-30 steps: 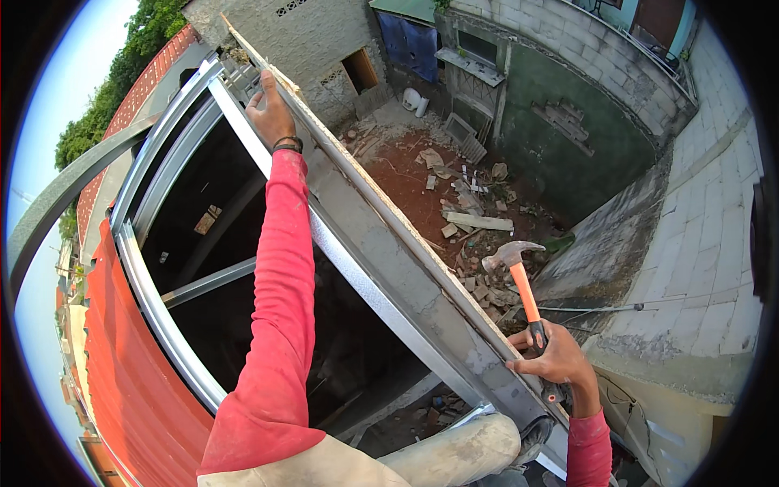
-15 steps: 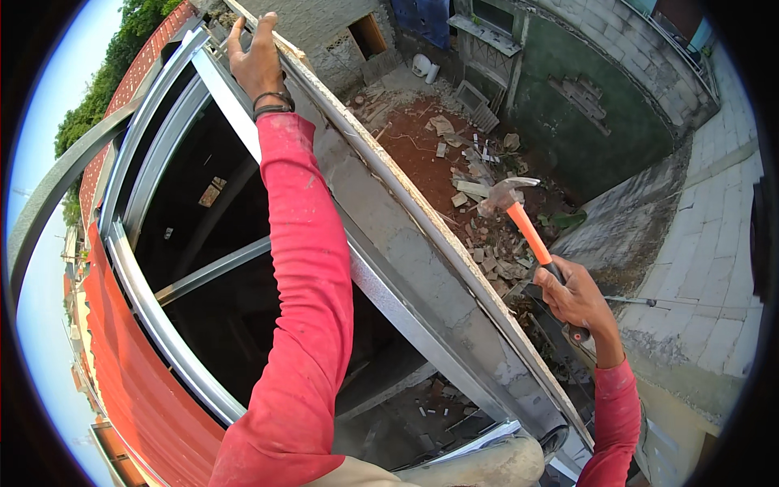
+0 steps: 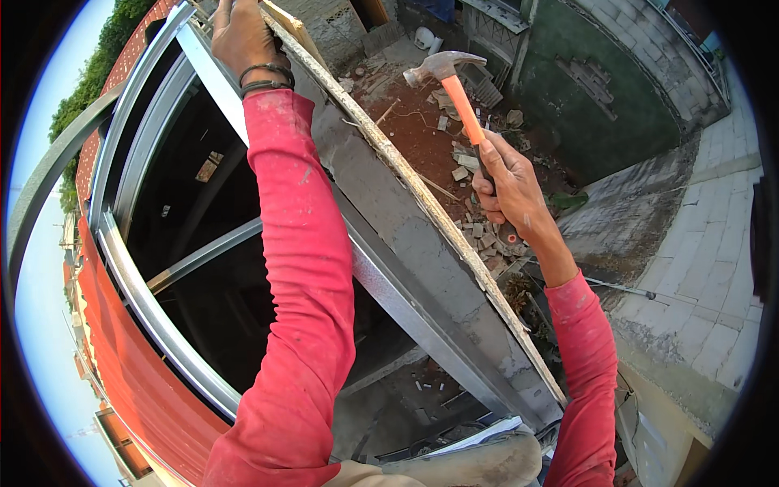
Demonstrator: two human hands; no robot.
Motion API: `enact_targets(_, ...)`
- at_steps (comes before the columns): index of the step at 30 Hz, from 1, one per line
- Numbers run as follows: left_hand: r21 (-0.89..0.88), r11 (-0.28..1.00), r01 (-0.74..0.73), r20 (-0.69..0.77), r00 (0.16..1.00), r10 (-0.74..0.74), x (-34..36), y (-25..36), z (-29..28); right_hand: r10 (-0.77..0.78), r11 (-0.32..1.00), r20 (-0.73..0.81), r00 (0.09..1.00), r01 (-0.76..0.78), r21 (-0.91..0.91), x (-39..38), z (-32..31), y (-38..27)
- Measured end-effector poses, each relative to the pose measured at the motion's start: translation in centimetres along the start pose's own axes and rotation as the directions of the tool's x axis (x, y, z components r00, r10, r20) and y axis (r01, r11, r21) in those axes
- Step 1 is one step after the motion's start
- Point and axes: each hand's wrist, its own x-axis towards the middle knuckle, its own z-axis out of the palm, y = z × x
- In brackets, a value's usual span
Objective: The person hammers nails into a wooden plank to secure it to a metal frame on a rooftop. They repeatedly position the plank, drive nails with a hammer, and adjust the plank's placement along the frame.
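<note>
In my right hand (image 3: 510,183) is a claw hammer (image 3: 462,101) with a grey metal head and an orange and black handle. My fingers wrap round its lower handle, and the head points up and away, over the ground far below. My left hand (image 3: 243,40) is at the far end of a long, rough-edged wooden board (image 3: 422,195), closed against its edge; its fingertips run out at the top of the picture. The board lies along the outer side of a grey cement wall top (image 3: 389,195). The hammer head is apart from the board.
Beside the wall runs a silver metal beam (image 3: 406,308), with a dark opening crossed by a metal bar (image 3: 207,256) to its left. Red corrugated roofing (image 3: 130,349) curves at far left. Below right are rubble (image 3: 487,243), a green wall (image 3: 600,122) and a pale block wall (image 3: 706,268).
My right hand has carried the hammer up and left, closer to the board's far half. My left hand has shifted slightly up and left in view, staying at the board's far end.
</note>
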Motion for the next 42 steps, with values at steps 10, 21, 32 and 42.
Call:
enact_targets(10,-0.272,0.909,0.316,-0.012,0.943,-0.332,-1.7,4.3,1.3,-0.077,0.989,0.047,0.996,0.082,-0.127,0.0,-3.5,-2.4)
enact_targets(21,-0.165,0.949,0.267,0.007,0.963,-0.270,-1.4,2.9,0.5,-0.005,0.977,0.088,0.996,0.024,-0.214,-0.3,-1.7,-1.1)
enact_targets(32,-0.451,0.815,0.365,0.014,0.916,-0.402,-0.8,1.3,1.0,-0.175,0.853,0.051,0.983,0.177,-0.490,1.1,-1.4,0.6)
enact_targets(42,-0.363,0.836,0.412,0.003,0.898,-0.441,-0.5,2.1,0.6,-0.307,0.907,-0.108,0.946,0.256,-0.333,1.3,-1.2,1.6)
